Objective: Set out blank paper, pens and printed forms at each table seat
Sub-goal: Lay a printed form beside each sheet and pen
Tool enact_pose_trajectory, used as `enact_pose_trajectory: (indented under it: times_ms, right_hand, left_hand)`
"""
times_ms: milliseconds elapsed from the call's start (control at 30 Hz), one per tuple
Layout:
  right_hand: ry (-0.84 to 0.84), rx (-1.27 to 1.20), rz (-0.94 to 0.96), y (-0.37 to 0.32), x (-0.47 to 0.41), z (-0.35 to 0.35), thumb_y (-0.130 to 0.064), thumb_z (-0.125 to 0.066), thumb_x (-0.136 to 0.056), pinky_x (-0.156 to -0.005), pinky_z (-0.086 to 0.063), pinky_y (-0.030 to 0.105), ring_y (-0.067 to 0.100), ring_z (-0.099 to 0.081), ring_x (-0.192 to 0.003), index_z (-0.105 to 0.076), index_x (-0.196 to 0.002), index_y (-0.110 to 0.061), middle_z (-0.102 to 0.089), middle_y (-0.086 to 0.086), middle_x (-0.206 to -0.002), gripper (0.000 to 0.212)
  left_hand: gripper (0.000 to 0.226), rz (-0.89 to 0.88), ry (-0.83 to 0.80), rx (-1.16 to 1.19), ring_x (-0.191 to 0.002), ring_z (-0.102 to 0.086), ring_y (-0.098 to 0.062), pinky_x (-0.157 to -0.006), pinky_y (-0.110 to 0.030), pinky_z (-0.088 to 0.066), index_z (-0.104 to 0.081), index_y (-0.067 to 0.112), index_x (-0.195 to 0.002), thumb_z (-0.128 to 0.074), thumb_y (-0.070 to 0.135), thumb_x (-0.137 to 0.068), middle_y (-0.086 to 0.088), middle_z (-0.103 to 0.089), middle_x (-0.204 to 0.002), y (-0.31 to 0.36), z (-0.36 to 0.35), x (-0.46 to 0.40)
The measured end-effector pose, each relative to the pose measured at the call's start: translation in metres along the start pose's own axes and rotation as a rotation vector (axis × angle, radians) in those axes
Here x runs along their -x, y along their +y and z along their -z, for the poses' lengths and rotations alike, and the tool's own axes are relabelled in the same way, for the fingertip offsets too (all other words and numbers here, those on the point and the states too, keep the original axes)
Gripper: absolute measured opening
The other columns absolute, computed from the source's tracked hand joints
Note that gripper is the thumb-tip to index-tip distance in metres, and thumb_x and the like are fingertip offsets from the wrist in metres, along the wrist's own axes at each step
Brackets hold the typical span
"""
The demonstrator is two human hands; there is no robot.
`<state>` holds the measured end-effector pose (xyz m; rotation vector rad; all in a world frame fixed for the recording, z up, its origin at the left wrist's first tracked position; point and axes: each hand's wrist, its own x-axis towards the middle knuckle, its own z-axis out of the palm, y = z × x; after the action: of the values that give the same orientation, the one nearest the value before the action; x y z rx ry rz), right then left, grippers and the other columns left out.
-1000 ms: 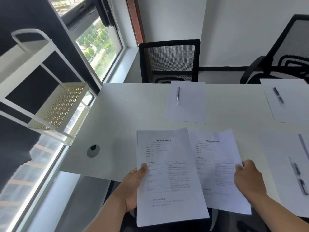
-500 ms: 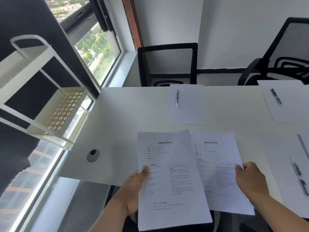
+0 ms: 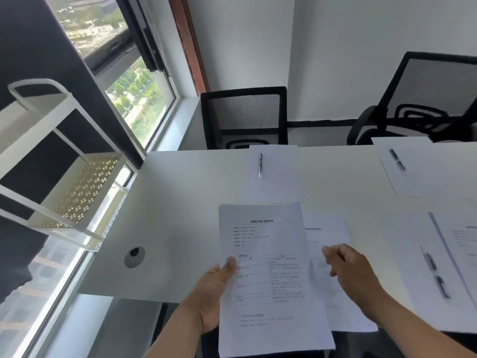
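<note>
While left hand (image 3: 214, 293) pinches form stack (image 3: 271, 275), right hand (image 3: 353, 275) blurred, fingers loose over single form (image 3: 333, 233).

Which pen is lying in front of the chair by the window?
The upright-looking pen on the blank sheet at the far left seat. The other two pens lie farther right.

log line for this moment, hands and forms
left hand: holds form stack | right hand: blurred over single form on table
</note>
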<state>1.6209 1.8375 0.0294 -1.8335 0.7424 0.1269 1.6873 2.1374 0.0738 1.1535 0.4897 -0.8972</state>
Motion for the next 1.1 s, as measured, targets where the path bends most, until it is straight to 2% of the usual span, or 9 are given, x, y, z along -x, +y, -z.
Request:
enact_pose_trajectory:
  times_ms: [167,367,567,633,733,800,867,967,1100]
  right_hand:
    - [-0.101,-0.291,-0.026,-0.019,0.018,-0.006,-0.060,-0.067,-0.099,-0.073,-0.049,0.041,0.025,-0.057,-0.079,-0.073,-0.106,-0.018,-0.066,0.020,-0.094,0.043]
    - [-0.100,-0.398,-0.017,-0.034,0.035,0.008,-0.050,-0.073,-0.099,-0.065,-0.033,0.035,0.016,-0.036,-0.064,-0.069,-0.108,-0.008,-0.049,0.001,-0.072,0.043]
    - [-0.054,-0.460,-0.018,-0.045,0.059,0.035,-0.055,-0.083,-0.083,-0.074,-0.046,0.046,0.033,-0.053,-0.077,-0.057,-0.106,0.005,-0.069,0.021,-0.093,0.069]
    - [-0.026,-0.493,-0.022,-0.046,0.069,0.053,-0.043,-0.081,-0.093,-0.078,-0.057,0.047,0.047,-0.068,-0.083,-0.064,-0.110,0.004,-0.079,0.014,-0.099,0.053]
    - [0.051,-0.474,-0.006,-0.046,0.082,0.086,-0.042,-0.082,-0.093,-0.082,-0.058,0.045,0.032,-0.072,-0.085,-0.061,-0.112,0.011,-0.075,0.028,-0.111,0.060]
    - [0.107,-0.443,0.025,-0.039,0.090,0.114,-0.052,-0.084,-0.084,-0.085,-0.059,0.050,0.040,-0.069,-0.084,-0.055,-0.104,0.011,-0.070,0.033,-0.111,0.072]
    - [0.157,-0.466,0.031,-0.037,0.101,0.142,-0.041,-0.081,-0.095,-0.095,-0.060,0.065,0.051,-0.073,-0.102,-0.062,-0.111,0.010,-0.075,0.027,-0.112,0.057]
    - [0.301,-0.512,0.039,-0.027,0.132,0.198,-0.025,-0.072,-0.105,-0.093,-0.064,0.059,0.033,-0.080,-0.098,-0.074,-0.115,-0.006,-0.083,0.007,-0.103,0.022]
    - [0.436,-0.557,0.032,0.006,0.184,0.268,-0.024,-0.067,-0.108,-0.090,-0.065,0.058,0.030,-0.081,-0.096,-0.073,-0.115,-0.011,-0.083,0.005,-0.103,0.016]
  left_hand:
    - [0.047,-0.019,-0.056,-0.023,-0.117,-0.076,-0.044,-0.085,-0.052,-0.068,-0.070,0.003,-0.140,-0.057,0.037,-0.110,-0.025,-0.076,-0.133,0.013,-0.016,0.007]
    - [0.047,-0.045,-0.101,-0.077,-0.117,-0.077,-0.043,-0.084,-0.053,-0.068,-0.070,0.006,-0.141,-0.057,0.039,-0.110,-0.023,-0.076,-0.132,0.025,-0.034,0.017]
    - [0.046,-0.071,-0.111,-0.107,-0.122,-0.074,-0.043,-0.097,-0.058,-0.062,-0.068,0.008,-0.143,-0.057,0.039,-0.110,-0.022,-0.075,-0.136,0.022,-0.068,0.028]
    - [0.044,-0.099,-0.129,-0.159,-0.121,-0.076,-0.041,-0.101,-0.058,-0.060,-0.070,0.011,-0.141,-0.058,0.039,-0.110,-0.019,-0.076,-0.134,0.022,-0.089,0.033]
    - [0.037,-0.141,-0.168,-0.266,-0.110,-0.081,-0.033,-0.083,-0.048,-0.068,-0.074,0.015,-0.134,-0.057,0.039,-0.111,-0.013,-0.081,-0.127,0.023,-0.127,0.041]
    - [0.036,-0.161,-0.185,-0.336,-0.107,-0.082,-0.030,-0.078,-0.045,-0.068,-0.073,0.017,-0.134,-0.056,0.040,-0.112,-0.011,-0.082,-0.124,0.021,-0.158,0.042]
    - [0.039,-0.191,-0.211,-0.408,-0.111,-0.080,-0.032,-0.086,-0.049,-0.066,-0.072,0.018,-0.138,-0.056,0.043,-0.112,-0.010,-0.081,-0.126,0.018,-0.187,0.042]
    - [0.040,-0.198,-0.279,-0.487,-0.114,-0.079,-0.034,-0.093,-0.054,-0.063,-0.072,0.019,-0.138,-0.055,0.044,-0.112,-0.010,-0.081,-0.127,-0.001,-0.249,0.048]
    - [0.041,-0.215,-0.393,-0.582,-0.117,-0.078,-0.038,-0.102,-0.062,-0.060,-0.069,0.019,-0.141,-0.054,0.044,-0.113,-0.011,-0.080,-0.129,-0.044,-0.332,0.061]
